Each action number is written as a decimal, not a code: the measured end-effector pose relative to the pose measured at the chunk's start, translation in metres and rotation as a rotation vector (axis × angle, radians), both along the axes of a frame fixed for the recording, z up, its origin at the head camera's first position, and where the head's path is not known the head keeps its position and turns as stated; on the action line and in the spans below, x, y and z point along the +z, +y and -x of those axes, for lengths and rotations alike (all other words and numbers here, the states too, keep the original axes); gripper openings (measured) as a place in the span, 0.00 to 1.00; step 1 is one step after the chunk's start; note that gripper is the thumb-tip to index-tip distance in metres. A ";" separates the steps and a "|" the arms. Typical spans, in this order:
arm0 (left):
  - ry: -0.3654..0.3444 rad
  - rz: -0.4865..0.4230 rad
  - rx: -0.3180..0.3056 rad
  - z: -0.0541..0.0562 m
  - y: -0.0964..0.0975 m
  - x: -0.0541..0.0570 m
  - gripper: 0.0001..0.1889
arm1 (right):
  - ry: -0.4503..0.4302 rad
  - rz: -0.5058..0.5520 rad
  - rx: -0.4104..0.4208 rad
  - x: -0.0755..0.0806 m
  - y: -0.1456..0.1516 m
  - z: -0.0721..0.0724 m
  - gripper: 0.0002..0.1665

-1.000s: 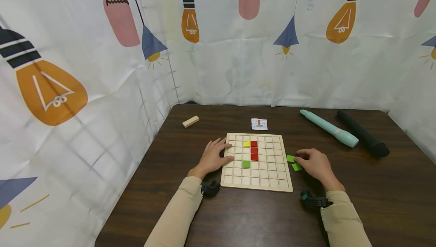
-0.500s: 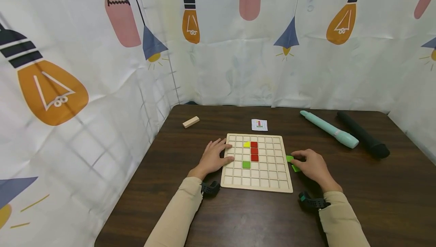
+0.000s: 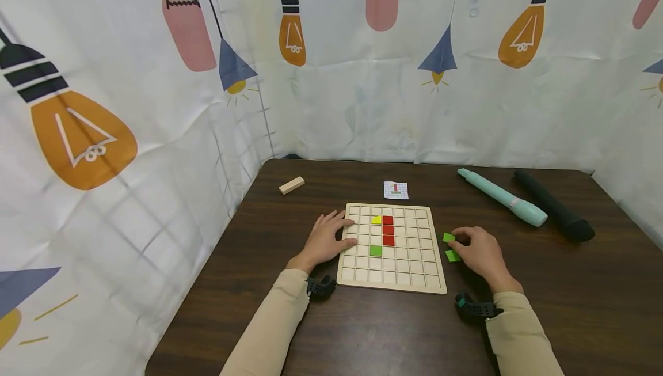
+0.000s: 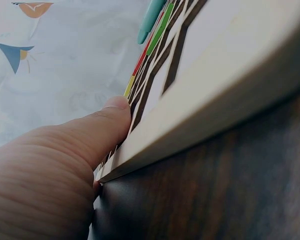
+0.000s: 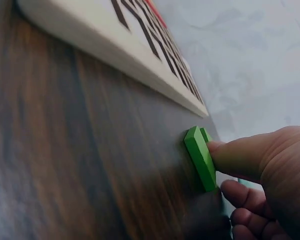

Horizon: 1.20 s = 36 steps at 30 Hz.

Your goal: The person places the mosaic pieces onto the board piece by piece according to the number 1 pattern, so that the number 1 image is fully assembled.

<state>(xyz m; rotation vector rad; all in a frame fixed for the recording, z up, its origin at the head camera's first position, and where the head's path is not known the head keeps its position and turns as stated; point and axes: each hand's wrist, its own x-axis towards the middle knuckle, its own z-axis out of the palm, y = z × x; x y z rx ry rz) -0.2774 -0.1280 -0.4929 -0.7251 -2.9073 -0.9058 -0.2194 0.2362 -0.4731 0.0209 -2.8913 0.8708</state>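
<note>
On the table a wooden grid board (image 3: 414,261) lies flat, with one yellow tile (image 3: 376,220), a column of red tiles (image 3: 388,230) and one green tile (image 3: 375,250) in its cells. My left hand (image 3: 322,240) rests on the board's left edge, fingers spread; its thumb lies over the rim in the left wrist view. Right of the board, my right hand (image 3: 479,252) pinches a loose green square tile (image 3: 448,238) with thumb and index finger. Another loose green tile (image 3: 452,256) lies just nearer, partly under that hand; in the right wrist view this green block (image 5: 201,157) stands before the thumb.
Behind the board lies a small printed pattern card (image 3: 396,190). A plain wooden block (image 3: 292,185) is at the back left. A mint-green tapered stick (image 3: 502,196) and a black one (image 3: 554,206) lie at the back right of the dark table (image 3: 362,335).
The far loose green tile, close against the board's right edge half a second ago, has shifted right, away from it, with my right hand. My left hand has stayed on the board.
</note>
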 end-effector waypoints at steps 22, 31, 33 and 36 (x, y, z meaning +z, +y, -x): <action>-0.004 0.009 0.007 0.002 0.000 -0.004 0.29 | 0.071 0.013 -0.068 -0.002 0.001 0.000 0.20; -0.011 -0.002 -0.001 0.002 0.000 -0.003 0.29 | 0.166 0.053 -0.084 -0.001 -0.007 0.000 0.21; -0.012 0.000 0.000 0.002 0.000 -0.002 0.29 | 0.194 0.060 -0.060 -0.001 -0.010 0.001 0.20; -0.014 0.005 0.004 0.001 -0.001 -0.001 0.30 | 0.207 0.065 -0.033 -0.002 -0.016 0.001 0.19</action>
